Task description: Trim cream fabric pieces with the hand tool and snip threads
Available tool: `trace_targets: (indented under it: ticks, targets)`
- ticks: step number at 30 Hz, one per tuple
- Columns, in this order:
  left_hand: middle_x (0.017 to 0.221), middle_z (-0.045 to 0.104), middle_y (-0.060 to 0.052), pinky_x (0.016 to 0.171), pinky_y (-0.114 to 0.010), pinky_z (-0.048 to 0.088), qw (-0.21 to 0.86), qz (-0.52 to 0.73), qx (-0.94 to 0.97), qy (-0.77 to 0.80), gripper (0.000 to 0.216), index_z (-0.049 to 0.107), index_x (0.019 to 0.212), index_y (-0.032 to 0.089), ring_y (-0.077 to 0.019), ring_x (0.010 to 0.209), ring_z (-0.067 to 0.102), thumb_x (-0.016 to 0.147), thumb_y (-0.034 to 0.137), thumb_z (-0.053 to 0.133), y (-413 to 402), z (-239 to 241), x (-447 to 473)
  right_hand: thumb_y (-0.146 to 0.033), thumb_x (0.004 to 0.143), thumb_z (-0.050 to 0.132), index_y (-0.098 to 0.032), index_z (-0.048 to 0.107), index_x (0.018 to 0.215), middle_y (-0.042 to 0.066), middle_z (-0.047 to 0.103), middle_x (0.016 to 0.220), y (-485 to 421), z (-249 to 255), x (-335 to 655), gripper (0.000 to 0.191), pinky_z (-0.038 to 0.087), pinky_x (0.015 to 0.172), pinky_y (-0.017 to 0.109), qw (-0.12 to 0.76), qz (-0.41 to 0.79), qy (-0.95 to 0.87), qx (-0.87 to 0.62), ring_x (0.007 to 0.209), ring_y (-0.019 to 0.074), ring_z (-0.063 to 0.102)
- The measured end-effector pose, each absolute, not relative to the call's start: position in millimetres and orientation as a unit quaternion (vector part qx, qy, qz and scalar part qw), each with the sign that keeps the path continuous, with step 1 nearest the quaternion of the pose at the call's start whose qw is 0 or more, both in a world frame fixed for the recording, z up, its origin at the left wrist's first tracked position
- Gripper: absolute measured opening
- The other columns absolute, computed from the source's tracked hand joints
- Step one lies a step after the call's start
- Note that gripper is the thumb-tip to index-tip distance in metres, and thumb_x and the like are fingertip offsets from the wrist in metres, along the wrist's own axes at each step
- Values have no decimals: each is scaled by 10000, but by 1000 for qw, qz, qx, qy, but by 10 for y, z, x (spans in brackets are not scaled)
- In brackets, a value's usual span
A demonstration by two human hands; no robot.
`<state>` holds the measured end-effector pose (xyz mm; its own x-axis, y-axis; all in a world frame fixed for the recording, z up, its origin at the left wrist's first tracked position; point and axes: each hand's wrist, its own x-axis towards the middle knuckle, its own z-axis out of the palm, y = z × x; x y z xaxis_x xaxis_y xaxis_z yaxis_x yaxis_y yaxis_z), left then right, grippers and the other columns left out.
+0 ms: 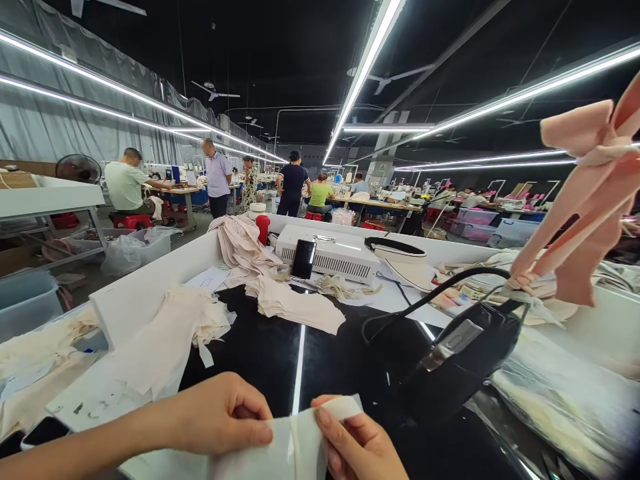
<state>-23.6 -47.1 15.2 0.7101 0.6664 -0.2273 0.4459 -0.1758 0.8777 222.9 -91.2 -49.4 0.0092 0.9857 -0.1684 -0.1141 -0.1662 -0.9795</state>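
Observation:
Near the bottom centre a pale cream piece of fabric with a raised seam-like strip is stretched between my hands. My left hand pinches its left part between thumb and fingers. My right hand grips the upper right edge, where a corner sticks out past the fingers. Beneath the hands lies a glossy black tabletop. Beyond them rests a stack of pale pink cut fabric pieces; another fabric pile is to the left. The lower part of the held fabric is cut off by the frame.
To the right stands a black device with a cable and pink fabric strips tied on. A smartphone leans on a white vented box. A sun visor lies behind. White side panels border the table. Several people work beyond.

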Motion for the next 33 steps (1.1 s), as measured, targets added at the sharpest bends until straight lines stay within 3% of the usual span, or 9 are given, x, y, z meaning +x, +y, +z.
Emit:
trace_targets:
  ticks: [2,5,8,10,13,17,23,28,33]
  targets:
    - [659,585,44,518,-201,305,406,88,808,418,211,749,862,183,-100,580,469,905,347,622,-337,88,-269,-696,796,685,-157,751,965,-36,500,501,-772,-469,2282,569,371,455,239,431,471,-520,-567,424,112,438]
    - [688,641,34,548,-224,367,113,90,886,440,167,706,829,202,-130,608,573,930,213,574,-132,-96,-274,-523,892,531,-174,746,944,-23,528,533,-552,-410,2297,414,379,475,257,359,369,-610,-603,459,147,497]
    - [891,703,-58,705,-302,493,-5,108,900,421,251,667,888,163,-208,806,649,949,58,447,-23,-277,-205,-354,895,512,-193,737,871,15,625,659,-387,-339,2280,278,455,616,294,340,302,-654,-605,632,196,617]
    - [1056,711,-95,859,-364,525,-23,129,916,380,294,660,956,154,-237,976,652,959,9,404,-32,-347,-122,-285,899,509,-201,733,846,35,679,752,-313,-303,2267,245,481,730,322,323,255,-684,-602,752,223,658]
    - [1202,706,-65,990,-370,521,-46,209,944,251,181,648,1081,173,-226,1109,645,1006,92,504,-126,-400,23,-214,916,517,-211,737,885,40,730,853,-224,-289,2264,223,499,811,327,294,202,-716,-600,848,230,686]
    - [1216,718,-37,1007,-352,546,-24,268,948,172,171,641,1149,188,-222,1128,669,999,271,650,-213,-472,153,-145,943,521,-215,728,947,42,742,927,-110,-326,2347,219,526,816,302,264,124,-731,-617,891,216,708]
    - [1302,692,-60,1076,-413,538,46,242,952,183,255,635,1250,198,-252,1207,651,1009,280,640,-170,-513,132,-49,968,445,-204,713,1053,121,714,1061,-169,-312,2493,321,551,747,340,243,-5,-724,-645,937,267,695]
    - [1359,659,-96,1125,-455,509,91,220,956,172,271,632,1295,177,-268,1273,616,1053,258,540,-156,-457,64,-103,1015,501,-235,686,1151,62,726,1137,-554,-289,2341,264,583,876,373,234,16,-789,-568,999,241,673]
    - [1398,637,-109,1147,-474,490,105,203,960,161,314,609,1348,169,-282,1314,589,1068,263,503,-121,-441,3,-66,1012,495,-234,664,1177,28,749,1042,-917,-304,2278,290,616,814,364,243,57,-832,-496,897,214,693]
